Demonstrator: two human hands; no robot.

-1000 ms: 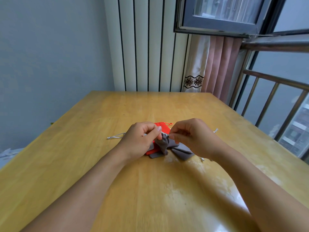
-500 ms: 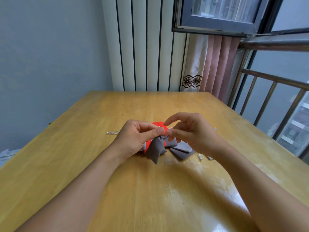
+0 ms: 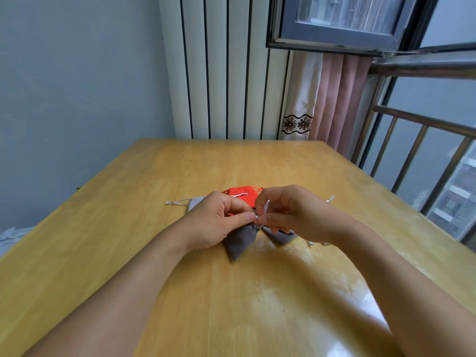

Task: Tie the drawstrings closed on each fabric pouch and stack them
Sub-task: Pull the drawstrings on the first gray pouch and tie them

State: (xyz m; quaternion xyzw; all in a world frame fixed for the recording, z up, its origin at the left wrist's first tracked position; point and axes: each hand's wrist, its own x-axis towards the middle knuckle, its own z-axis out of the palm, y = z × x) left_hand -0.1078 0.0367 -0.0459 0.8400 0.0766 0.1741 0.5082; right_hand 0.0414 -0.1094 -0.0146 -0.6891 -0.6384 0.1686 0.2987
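Observation:
A small grey pouch (image 3: 239,242) hangs from its gathered neck just above the wooden table (image 3: 180,253). My left hand (image 3: 216,222) pinches that neck between thumb and fingers. My right hand (image 3: 291,215) pinches the pouch's silver drawstring (image 3: 266,206), which stands up in a short loop. A second grey pouch (image 3: 279,237) lies under my right hand. Behind both hands lies a red pouch (image 3: 240,192) with a silver cord across it. A pale grey pouch (image 3: 195,203) peeks out left of my left hand.
Loose silver cord ends lie on the table at the left (image 3: 177,202) and right (image 3: 330,198). The table's right edge runs along a metal railing (image 3: 422,130). A striped wall panel and a curtain (image 3: 327,99) stand behind the far edge.
The grey pouch has come nearer to me and hangs lower. My hands have closed in together at its neck, and the right fingers now pinch a loop of drawstring.

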